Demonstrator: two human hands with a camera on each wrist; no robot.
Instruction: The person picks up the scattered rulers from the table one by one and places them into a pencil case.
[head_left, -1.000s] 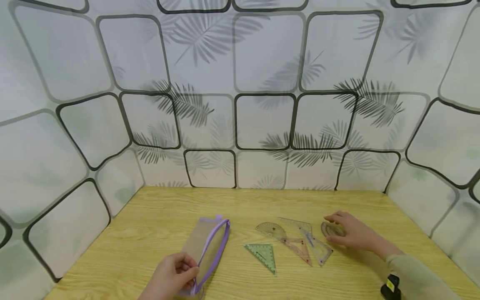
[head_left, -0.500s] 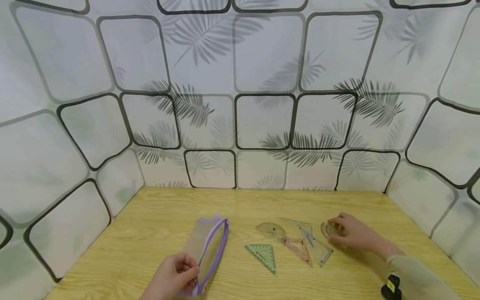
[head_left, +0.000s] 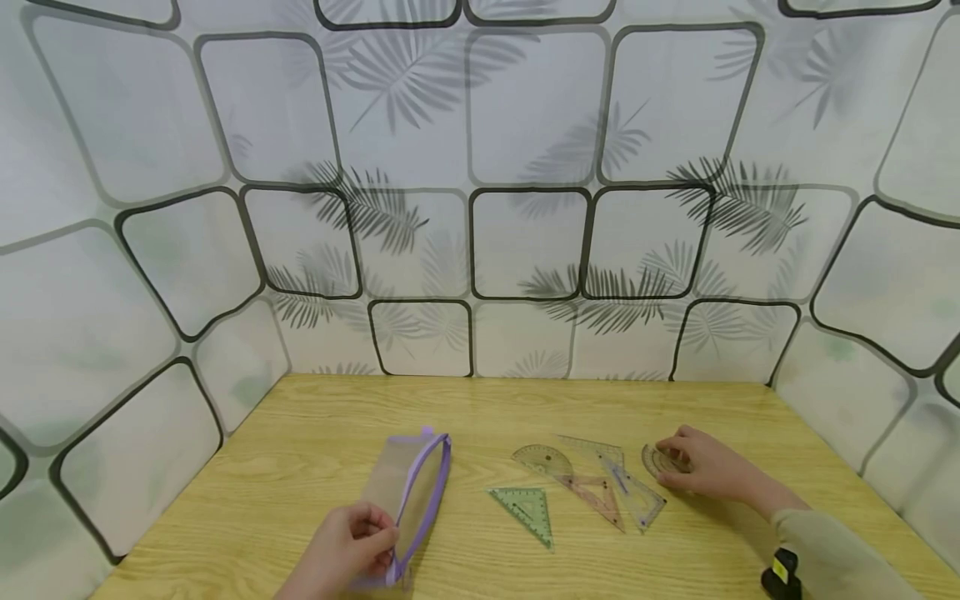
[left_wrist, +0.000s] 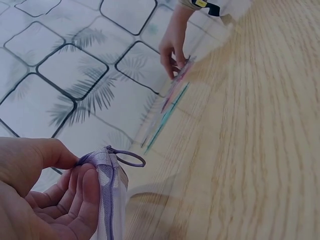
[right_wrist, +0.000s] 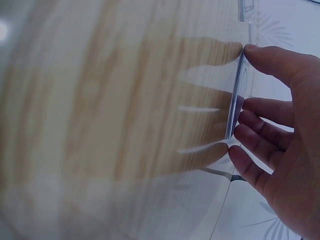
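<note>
My left hand (head_left: 352, 542) pinches the near end of a pencil pouch (head_left: 386, 471) with a see-through body and a purple zip edge, gaping on its right side. In the left wrist view a purple ring (left_wrist: 131, 159) sticks out from the zip end beside the fingers. At the right, my right hand (head_left: 705, 467) touches a clear round-edged protractor (head_left: 654, 460) that lies flat on the table; its thumb and fingertips are spread over it. The right wrist view shows the thumb (right_wrist: 270, 57) at one end of the thin clear plate (right_wrist: 236, 100) and the fingers farther along.
Between the hands lie a green set square (head_left: 531, 512), a half-round protractor (head_left: 542, 458), an orange set square (head_left: 600, 500) and clear set squares (head_left: 637, 500), some overlapping. A patterned cloth (head_left: 525, 250) walls the wooden table (head_left: 360, 408) at the back and sides.
The pouch's far end has swung slightly left while my left hand keeps its grip. My right hand's fingers have bent in over the protractor, which stays in place.
</note>
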